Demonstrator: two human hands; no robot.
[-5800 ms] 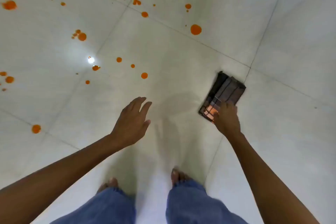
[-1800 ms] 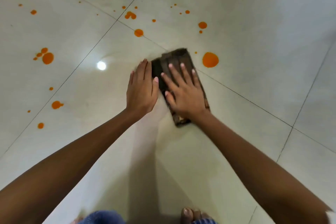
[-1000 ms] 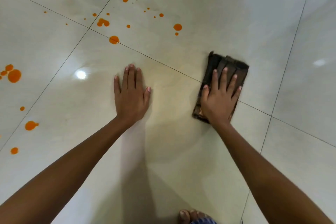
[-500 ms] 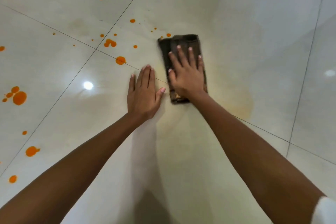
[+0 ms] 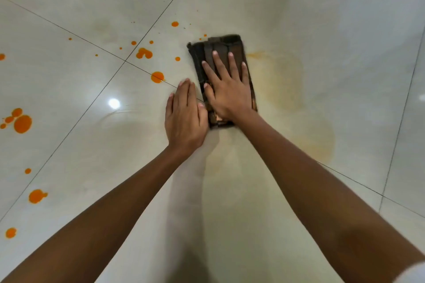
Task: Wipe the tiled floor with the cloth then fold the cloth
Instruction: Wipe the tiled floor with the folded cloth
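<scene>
Since 5.8 s ago you have come down from standing. Your right hand no longer carries the cloth in the air but presses it flat on the floor, and your left hand, then raised, now lies flat there too. 1.0 s ago the cloth sat well off to the right of your left hand; it has slid back and lies just beside it, at your thumb. The big orange drop that lay right of the cloth 1.8 s ago is gone, and a pale yellow-orange smear spreads there instead.
</scene>
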